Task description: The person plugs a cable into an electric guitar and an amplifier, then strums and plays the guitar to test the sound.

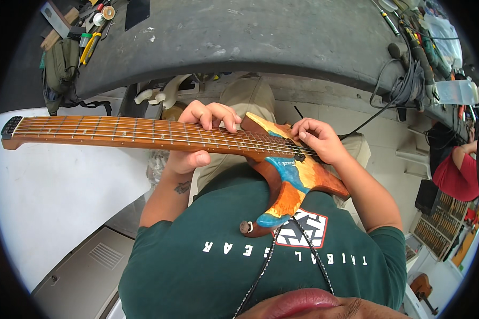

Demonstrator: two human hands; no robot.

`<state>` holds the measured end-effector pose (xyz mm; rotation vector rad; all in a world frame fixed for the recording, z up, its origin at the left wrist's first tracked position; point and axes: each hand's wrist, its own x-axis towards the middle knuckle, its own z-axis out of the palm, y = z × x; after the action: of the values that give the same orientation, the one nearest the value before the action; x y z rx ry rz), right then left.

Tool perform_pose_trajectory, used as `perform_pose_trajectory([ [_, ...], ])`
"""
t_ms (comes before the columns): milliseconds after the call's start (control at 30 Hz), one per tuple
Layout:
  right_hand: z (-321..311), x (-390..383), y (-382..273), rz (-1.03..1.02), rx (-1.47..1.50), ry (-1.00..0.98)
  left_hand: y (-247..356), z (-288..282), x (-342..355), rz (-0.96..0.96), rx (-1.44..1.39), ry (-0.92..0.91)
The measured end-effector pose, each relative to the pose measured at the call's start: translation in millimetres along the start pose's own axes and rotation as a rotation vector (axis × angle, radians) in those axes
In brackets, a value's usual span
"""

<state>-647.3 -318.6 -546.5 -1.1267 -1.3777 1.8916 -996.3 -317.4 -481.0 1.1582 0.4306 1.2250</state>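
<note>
A headless electric guitar (292, 173) lies across my lap and belly, its body patterned in blue, yellow and orange-brown. Its long wooden neck (101, 133) reaches to the left and ends in a black string clamp (11, 126). My left hand (199, 114) wraps round the neck near the body, thumb on the near side and fingers curled over the strings. Over the strings by the black bridge (299, 153) is my right hand (320, 139), thumb and fingers drawn together. Whether a pick sits between them cannot be seen.
Ahead is a dark grey workbench (223, 37). Pliers (90, 49), solder and an olive pouch (62, 64) crowd its left end; cables (410, 80) and a clear plastic bottle (456, 92) its right. Another person in a red sleeve (459, 173) is at far right. A white panel (64, 175) stands left.
</note>
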Motion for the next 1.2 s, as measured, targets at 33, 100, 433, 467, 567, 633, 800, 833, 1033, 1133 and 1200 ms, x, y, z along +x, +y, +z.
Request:
perform_pose_trajectory([
  [33, -0.2, 0.7, 0.5, -0.008, -0.001, -0.005, -0.2, -0.5, 0.2, 0.005, 0.004, -0.011],
  [100, 0.3, 2.3, 1.9, 0.019, -0.022, 0.021, 0.0, 0.6, 0.6, 0.017, 0.026, 0.002],
  [433, 1.8, 6.6, -3.9, 0.082, -0.058, 0.02, 5.0, 6.8, -7.5, -0.082, -0.011, 0.09],
  [467, 1.4, 6.1, -2.0, 0.007, -0.093, -0.022, 4.6, 6.0, -7.1, -0.075, -0.007, 0.087],
  [567, 0.1, 6.8, 1.5, -0.101, -0.149, -0.067, -0.4, -2.5, -5.9, -0.001, 0.057, 0.012],
  [633, 1.4, 7.6, 0.1, -0.007, -0.113, 0.022, 0.0, -6.0, -5.6, -0.005, 0.078, 0.008],
  [800, 3.9, 1.3, -8.2, -0.026, 0.049, -0.054, 2.3, 7.9, -4.2, -0.02, -0.001, 0.098],
  [833, 5.2, 2.1, -9.0, -0.032, 0.019, -0.043, 3.8, 9.8, -4.5, -0.052, -0.04, 0.093],
  [1033, 7.4, 4.1, -11.9, -0.056, -0.295, 0.01, 0.9, 3.6, -1.9, 0.002, -0.021, 0.043],
  [1133, 6.6, -2.2, -10.5, -0.124, -0.227, -0.018, -3.5, -3.0, 0.4, 0.055, -0.02, -0.021],
  [1200, 7.2, -0.7, -6.4, -0.033, -0.127, 0.012, -4.3, -2.8, 0.6, 0.063, -0.034, -0.033],
])
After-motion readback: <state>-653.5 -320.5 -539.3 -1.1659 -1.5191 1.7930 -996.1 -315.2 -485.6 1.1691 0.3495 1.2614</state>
